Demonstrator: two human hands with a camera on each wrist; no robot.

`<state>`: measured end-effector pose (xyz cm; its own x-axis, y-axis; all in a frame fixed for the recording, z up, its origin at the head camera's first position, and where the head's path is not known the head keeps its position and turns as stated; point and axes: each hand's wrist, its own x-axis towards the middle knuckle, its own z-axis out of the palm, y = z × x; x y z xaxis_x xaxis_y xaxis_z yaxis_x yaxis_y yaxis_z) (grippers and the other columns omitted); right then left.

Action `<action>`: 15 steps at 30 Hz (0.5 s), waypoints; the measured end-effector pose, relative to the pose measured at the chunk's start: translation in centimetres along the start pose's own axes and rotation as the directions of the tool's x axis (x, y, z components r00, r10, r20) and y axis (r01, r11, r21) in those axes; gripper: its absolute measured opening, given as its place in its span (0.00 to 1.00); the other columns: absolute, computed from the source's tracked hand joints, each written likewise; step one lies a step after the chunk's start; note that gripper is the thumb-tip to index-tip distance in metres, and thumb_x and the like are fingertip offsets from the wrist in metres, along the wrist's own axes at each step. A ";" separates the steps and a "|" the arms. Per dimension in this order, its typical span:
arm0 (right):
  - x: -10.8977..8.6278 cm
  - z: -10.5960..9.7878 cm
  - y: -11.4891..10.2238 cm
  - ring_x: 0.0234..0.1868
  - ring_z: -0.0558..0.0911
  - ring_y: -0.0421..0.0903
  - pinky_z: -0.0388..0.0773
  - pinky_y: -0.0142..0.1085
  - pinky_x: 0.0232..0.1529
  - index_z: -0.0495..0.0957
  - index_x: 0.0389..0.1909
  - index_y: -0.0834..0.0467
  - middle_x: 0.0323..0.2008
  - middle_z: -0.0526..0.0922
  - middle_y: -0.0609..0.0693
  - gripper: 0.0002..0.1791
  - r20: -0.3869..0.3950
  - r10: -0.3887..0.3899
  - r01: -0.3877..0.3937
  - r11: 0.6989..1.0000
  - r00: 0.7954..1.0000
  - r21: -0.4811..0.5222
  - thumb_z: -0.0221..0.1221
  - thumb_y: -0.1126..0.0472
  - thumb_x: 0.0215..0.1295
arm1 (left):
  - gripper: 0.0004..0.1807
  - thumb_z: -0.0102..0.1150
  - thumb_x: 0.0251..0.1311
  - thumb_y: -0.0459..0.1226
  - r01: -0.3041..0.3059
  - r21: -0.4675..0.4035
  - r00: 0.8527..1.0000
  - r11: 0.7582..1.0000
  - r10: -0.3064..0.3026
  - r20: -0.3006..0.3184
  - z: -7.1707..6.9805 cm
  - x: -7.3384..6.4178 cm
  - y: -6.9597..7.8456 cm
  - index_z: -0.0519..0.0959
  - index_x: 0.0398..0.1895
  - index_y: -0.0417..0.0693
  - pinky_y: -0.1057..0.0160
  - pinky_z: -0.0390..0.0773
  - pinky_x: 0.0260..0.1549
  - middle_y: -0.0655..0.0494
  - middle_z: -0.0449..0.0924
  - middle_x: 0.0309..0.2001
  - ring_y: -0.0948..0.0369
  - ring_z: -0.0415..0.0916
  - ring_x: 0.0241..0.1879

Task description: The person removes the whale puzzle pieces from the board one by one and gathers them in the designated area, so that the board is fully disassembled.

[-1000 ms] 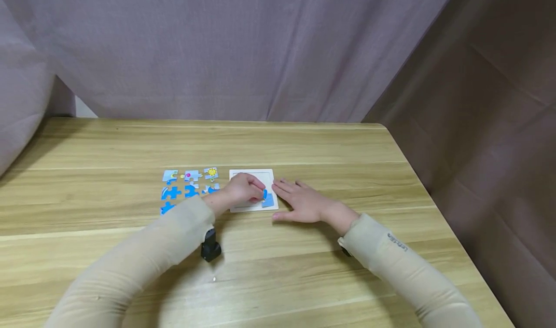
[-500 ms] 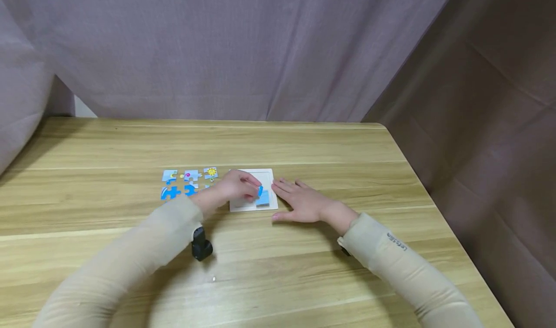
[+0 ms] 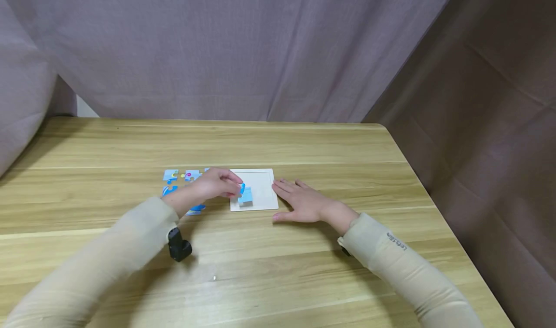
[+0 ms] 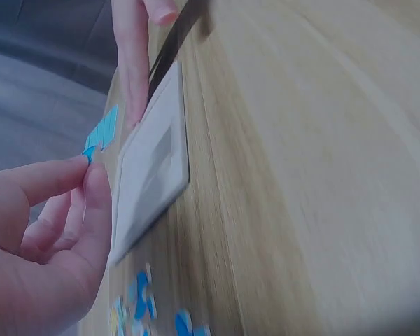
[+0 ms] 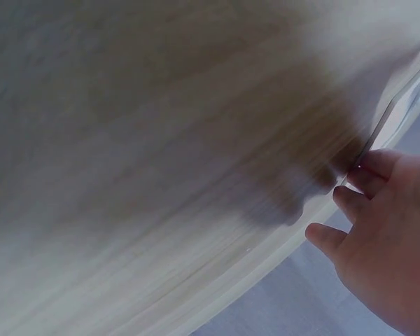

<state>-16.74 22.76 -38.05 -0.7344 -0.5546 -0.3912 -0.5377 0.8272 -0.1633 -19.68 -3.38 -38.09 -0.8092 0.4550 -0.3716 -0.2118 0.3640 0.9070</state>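
Observation:
A light-blue jigsaw piece point(image 3: 245, 196) is pinched between the thumb and forefinger of my left hand point(image 3: 215, 183). In the left wrist view the jigsaw piece point(image 4: 103, 130) is raised above the white puzzle tray point(image 4: 169, 105), and its shadow falls on the tray's bare floor. My right hand point(image 3: 306, 205) lies with fingers extended, fingertips at the right edge of the puzzle tray point(image 3: 275, 193). From the right wrist view, the right hand point(image 5: 388, 231) touches along that edge and holds nothing.
Loose blue jigsaw pieces point(image 3: 171, 174) lie on the wooden table point(image 3: 304, 280) left of the tray, several of them hidden behind my left hand and forearm. A grey curtain point(image 3: 217, 53) hangs behind the table, and a brown one point(image 3: 491, 101) on the right.
My left hand has lifted the jigsaw piece from the tray's lower right corner and moved left with it, over the tray's left part. The right hand has stayed in place.

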 end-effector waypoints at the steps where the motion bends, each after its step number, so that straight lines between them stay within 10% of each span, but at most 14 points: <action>1: 0.0 0.0 0.0 0.75 0.43 0.46 0.41 0.50 0.74 0.43 0.73 0.54 0.74 0.43 0.49 0.49 -0.001 -0.001 0.001 1.000 1.000 -0.002 0.45 0.29 0.61 | 0.16 0.58 0.59 0.32 -0.002 -0.002 1.000 1.000 0.002 0.006 -0.2 -0.1 -0.2 0.75 0.49 0.31 0.63 0.81 0.43 0.54 0.82 0.33 0.65 0.79 0.30; 15: 0.1 0.2 0.1 0.75 0.44 0.46 0.41 0.49 0.74 0.43 0.73 0.55 0.74 0.42 0.49 0.50 -0.004 -0.005 0.005 1.000 1.000 -0.012 0.45 0.29 0.60 | 0.19 0.57 0.60 0.33 0.035 -0.001 0.999 0.999 -0.035 -0.007 -2.5 -1.8 -2.0 0.73 0.52 0.30 0.68 0.81 0.40 0.49 0.82 0.41 0.66 0.79 0.34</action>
<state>-16.79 22.79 -38.25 -0.7331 -0.5593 -0.3870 -0.5464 0.8231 -0.1547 -19.17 -6.94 -38.73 -0.8049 0.4367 -0.4018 -0.2405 0.3789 0.8937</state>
